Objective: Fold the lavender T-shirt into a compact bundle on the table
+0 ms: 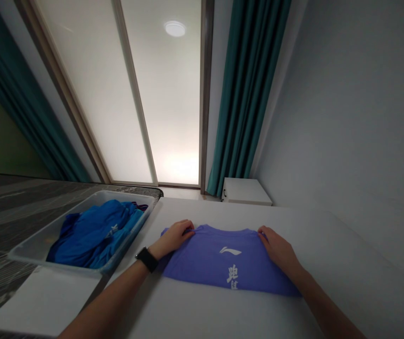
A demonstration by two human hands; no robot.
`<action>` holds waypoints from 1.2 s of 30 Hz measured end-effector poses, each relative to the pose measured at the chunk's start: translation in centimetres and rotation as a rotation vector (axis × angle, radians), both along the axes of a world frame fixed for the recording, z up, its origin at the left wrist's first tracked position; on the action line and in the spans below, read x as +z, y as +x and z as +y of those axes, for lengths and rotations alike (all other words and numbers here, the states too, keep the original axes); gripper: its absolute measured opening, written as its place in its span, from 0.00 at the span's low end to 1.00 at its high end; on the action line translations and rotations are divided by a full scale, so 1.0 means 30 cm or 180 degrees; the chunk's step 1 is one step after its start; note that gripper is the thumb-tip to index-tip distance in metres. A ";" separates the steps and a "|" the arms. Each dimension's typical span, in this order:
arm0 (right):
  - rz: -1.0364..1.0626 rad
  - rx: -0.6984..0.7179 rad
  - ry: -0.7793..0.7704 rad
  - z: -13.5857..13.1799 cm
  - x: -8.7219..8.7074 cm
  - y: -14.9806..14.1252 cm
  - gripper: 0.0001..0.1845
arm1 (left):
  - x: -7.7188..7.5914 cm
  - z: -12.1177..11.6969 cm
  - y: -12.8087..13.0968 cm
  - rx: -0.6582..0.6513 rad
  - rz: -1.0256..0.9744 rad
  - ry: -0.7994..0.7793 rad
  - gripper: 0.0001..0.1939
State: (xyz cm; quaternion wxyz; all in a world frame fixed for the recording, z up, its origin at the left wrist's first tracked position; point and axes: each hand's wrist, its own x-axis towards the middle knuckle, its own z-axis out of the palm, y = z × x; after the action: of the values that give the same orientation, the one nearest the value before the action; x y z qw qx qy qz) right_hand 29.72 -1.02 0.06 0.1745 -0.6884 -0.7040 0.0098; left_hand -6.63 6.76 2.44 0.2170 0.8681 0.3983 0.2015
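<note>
A folded purple T-shirt (223, 263) with a white logo and white characters lies on the white table (329, 245). My left hand (174, 237), with a black watch on the wrist, rests on the shirt's far left corner, fingers curled onto the fabric. My right hand (276, 247) lies on the far right corner, fingers bent down onto the cloth edge. Both hands seem to pinch the shirt's far edge.
A clear plastic bin (28, 252) with several blue garments (96, 235) stands left of the shirt, partly over the table's edge. A small white cabinet (246, 190) sits beyond the table. Teal curtains (247, 94) frame a frosted window. A grey wall runs along the right.
</note>
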 end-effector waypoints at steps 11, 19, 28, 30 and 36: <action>-0.0506 -0.0348 -0.0031 0.034 -0.004 -0.029 0.15 | -0.044 0.005 0.008 0.0399 0.0009 0.0176 0.10; 0.0074 -0.0354 -0.0114 -0.052 -0.021 0.102 0.18 | 0.005 -0.101 -0.030 0.0647 0.0679 0.0134 0.18; 0.0498 0.0041 -0.0750 -0.132 -0.027 0.165 0.22 | -0.052 -0.097 -0.061 0.0444 0.0587 0.0280 0.18; 0.0471 0.0095 -0.0615 -0.138 -0.024 0.156 0.23 | -0.049 -0.095 -0.061 0.0511 0.0560 0.0329 0.18; 0.0029 -0.0080 -0.0431 -0.134 -0.044 0.150 0.25 | -0.066 -0.091 -0.060 0.0545 0.0678 0.0600 0.17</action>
State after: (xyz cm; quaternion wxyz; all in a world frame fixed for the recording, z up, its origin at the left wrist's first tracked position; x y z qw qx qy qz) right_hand 34.23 -5.04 -1.27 0.1309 -0.7073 -0.6923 0.0584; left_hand -8.42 4.02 0.46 0.0731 0.8640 0.4709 0.1625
